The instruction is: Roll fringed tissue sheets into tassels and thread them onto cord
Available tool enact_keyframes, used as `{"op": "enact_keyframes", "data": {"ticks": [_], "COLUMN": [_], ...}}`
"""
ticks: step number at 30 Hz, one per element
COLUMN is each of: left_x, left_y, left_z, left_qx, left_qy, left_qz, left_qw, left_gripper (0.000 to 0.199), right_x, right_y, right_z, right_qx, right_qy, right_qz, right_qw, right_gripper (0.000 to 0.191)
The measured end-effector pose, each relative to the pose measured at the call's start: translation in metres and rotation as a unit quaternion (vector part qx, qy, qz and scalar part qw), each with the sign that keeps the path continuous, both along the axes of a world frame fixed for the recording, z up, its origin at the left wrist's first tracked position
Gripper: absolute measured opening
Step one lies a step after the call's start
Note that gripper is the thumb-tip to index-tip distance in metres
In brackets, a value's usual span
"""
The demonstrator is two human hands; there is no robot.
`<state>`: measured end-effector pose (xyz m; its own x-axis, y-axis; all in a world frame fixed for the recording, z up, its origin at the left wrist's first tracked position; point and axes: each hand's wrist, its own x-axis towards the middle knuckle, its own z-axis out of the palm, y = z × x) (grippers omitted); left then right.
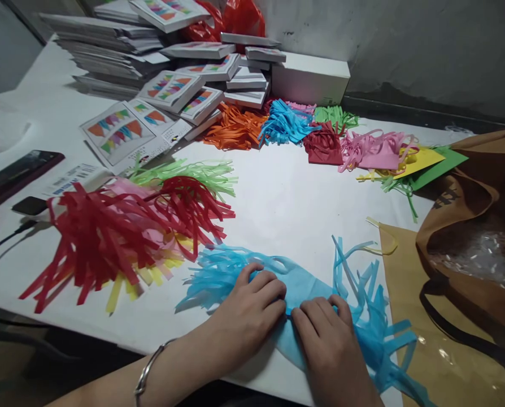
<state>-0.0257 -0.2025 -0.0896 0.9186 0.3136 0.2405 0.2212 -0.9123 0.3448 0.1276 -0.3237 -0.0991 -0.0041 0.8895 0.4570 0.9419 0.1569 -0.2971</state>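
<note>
A sheet of blue tissue paper [301, 282], cut into fringe at both ends, lies across the front of the table. My left hand [252, 311] presses on its middle with curled fingers, and a bracelet circles that wrist. Just to the right, my right hand [326, 339] grips the same middle part, fingers bent over the paper. A narrow fold shows between the two hands; the thumbs are hidden. Left of the blue paper lies a pile of red fringed tissue paper [95, 237], with pink, yellow and light green strips around it.
Flat boxes with tassel pictures [172, 90] are stacked at the back left. Coloured fringed bundles [288, 124] line the back, beside a white box [312, 79]. A phone [19, 175] lies at left. On the right are a brown bag [468, 209] and tan paper [405, 282].
</note>
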Motion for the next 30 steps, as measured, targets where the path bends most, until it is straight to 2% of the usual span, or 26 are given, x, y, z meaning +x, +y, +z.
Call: {"op": "enact_keyframes", "data": {"ticks": [3, 8, 14, 18, 20, 22, 25, 28, 30], "left_x": [-0.001, 0.000, 0.013, 0.021, 0.021, 0.021, 0.021, 0.024, 0.026], "left_y": [0.002, 0.003, -0.005, -0.006, -0.005, -0.004, -0.005, -0.005, -0.001], "left_z": [-0.005, -0.006, 0.011, 0.016, 0.015, 0.013, 0.010, 0.007, 0.004], "left_qx": [-0.010, -0.056, -0.053, -0.023, 0.017, 0.062, 0.114, 0.138, 0.132], "left_qy": [-0.003, -0.014, 0.099, 0.142, 0.125, 0.091, 0.050, 0.034, 0.027], "left_qz": [0.004, 0.029, 0.066, 0.089, 0.067, 0.016, -0.048, -0.057, -0.043], "left_qw": [1.000, 0.998, 0.991, 0.986, 0.990, 0.994, 0.991, 0.988, 0.990], "left_gripper": [0.013, 0.014, 0.015, 0.012, 0.010, 0.012, 0.020, 0.024, 0.023], "right_x": [0.009, 0.022, 0.015, 0.006, 0.004, 0.003, 0.003, 0.001, -0.002], "right_y": [-0.012, -0.031, -0.022, -0.015, -0.015, -0.016, -0.018, -0.014, -0.009], "right_z": [-0.004, -0.011, -0.008, -0.006, -0.007, -0.008, -0.009, -0.009, -0.008], "right_qx": [0.003, 0.002, -0.023, -0.028, -0.014, -0.008, 0.002, 0.027, 0.026], "right_qy": [-0.007, 0.020, 0.029, 0.034, 0.041, 0.035, 0.014, -0.012, -0.035], "right_qz": [0.002, -0.019, -0.106, -0.164, -0.183, -0.175, -0.107, -0.050, -0.053], "right_qw": [1.000, 1.000, 0.994, 0.985, 0.982, 0.984, 0.994, 0.998, 0.998], "right_gripper": [0.043, 0.029, 0.014, 0.022, 0.026, 0.024, 0.028, 0.034, 0.034]}}
